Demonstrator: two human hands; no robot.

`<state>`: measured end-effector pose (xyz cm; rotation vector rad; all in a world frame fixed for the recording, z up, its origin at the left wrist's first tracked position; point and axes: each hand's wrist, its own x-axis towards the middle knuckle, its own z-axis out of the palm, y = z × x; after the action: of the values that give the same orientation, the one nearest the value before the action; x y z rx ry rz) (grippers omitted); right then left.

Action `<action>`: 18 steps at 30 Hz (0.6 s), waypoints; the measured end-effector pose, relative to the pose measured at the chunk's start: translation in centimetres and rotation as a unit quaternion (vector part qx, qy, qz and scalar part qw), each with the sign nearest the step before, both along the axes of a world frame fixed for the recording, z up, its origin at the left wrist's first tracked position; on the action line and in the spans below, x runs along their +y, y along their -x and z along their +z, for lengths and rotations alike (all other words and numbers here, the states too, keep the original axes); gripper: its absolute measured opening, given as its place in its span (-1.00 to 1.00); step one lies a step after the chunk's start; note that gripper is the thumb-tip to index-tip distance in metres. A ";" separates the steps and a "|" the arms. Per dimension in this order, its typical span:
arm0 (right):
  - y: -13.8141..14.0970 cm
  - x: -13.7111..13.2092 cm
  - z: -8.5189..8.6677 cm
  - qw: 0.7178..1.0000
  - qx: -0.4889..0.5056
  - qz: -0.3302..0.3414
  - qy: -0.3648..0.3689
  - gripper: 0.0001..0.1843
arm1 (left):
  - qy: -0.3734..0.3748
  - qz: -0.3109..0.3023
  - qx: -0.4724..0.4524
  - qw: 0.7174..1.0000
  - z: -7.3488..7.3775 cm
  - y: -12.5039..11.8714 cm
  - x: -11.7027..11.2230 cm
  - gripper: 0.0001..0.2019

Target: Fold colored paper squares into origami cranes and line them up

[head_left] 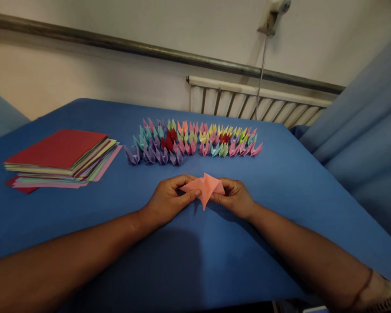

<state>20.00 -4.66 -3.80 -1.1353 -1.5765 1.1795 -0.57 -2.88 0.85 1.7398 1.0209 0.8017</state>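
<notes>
In the head view, the left hand (167, 195) and the right hand (236, 199) are closed on opposite sides of a folded pink paper (207, 186), over the blue tabletop (313, 191). Beyond it stand rows of colourful paper birds (191, 148). To their left lies a stack of paper (60, 148), red on top, near the purple birds.

Table (316, 191): plain blue surface. Ragged-edged stack of coloured paper (63, 161) at 10 o'clock, red top sheet (57, 145) uppermost; part of a lower red sheet (26, 190) sticks out at the stack's 8 o'clock. Folded paper cranes (193, 138) stand in close rows around 12 o'clock, mixed colours; purple cranes (161, 155) cluster at the group's 8 o'clock.
</notes>
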 end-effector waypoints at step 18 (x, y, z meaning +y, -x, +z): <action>0.8 -0.4 0.5 0.991 0.111 0.026 0.066 -0.77 | -0.099 -0.001 -0.004 0.995 -0.8 -0.3 -0.2 -0.85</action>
<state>19.16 -5.05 -3.28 -1.0115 -1.3813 1.4110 -0.31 -3.05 0.06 1.9028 0.9615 0.9338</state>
